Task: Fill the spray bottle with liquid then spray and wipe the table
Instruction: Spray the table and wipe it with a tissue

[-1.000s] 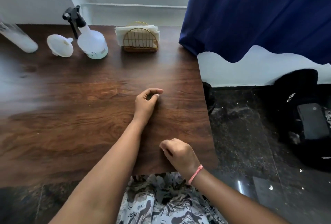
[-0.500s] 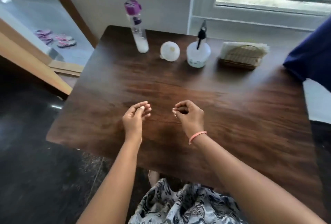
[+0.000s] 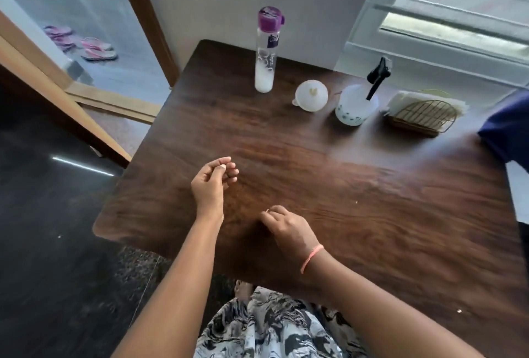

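The right hand (image 3: 289,229) has dropped back toward the lower frame; the left hand (image 3: 213,183) stays put (both grips loosely curled, holding nothing), spray bottle (image 3: 356,106) untouched on the counter (image 3: 372,200).

Both forearms reach in from the near edge of the table (image 3: 372,186). The left hand (image 3: 210,186) hovers with fingers loosely curled, holding nothing. The right hand (image 3: 289,229), nearer that edge, is curled too, knuckles up, empty.

Along the table's (image 3: 372,214) far edge, left to right, are standing: water bottle (image 3: 266,51), funnel (image 3: 311,95), spray bottle (image 3: 357,101), napkin holder (image 3: 423,116).
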The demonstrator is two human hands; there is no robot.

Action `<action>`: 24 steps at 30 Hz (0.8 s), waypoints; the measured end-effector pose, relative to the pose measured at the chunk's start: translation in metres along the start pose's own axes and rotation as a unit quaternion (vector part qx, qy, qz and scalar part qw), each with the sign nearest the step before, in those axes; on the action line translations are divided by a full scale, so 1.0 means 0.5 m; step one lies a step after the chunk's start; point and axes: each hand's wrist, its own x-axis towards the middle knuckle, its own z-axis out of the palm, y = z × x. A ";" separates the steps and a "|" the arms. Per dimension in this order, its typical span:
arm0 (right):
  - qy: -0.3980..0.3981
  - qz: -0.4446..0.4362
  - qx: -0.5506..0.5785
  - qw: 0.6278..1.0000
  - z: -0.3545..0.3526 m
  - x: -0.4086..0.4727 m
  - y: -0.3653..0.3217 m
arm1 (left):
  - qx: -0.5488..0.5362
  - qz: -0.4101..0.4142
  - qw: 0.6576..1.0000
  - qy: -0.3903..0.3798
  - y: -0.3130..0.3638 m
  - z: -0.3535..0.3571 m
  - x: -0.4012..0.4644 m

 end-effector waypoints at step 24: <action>0.131 0.338 -0.028 0.932 -0.138 -0.404 0.284 | 0.083 0.026 0.984 -0.155 -0.089 0.235 -0.202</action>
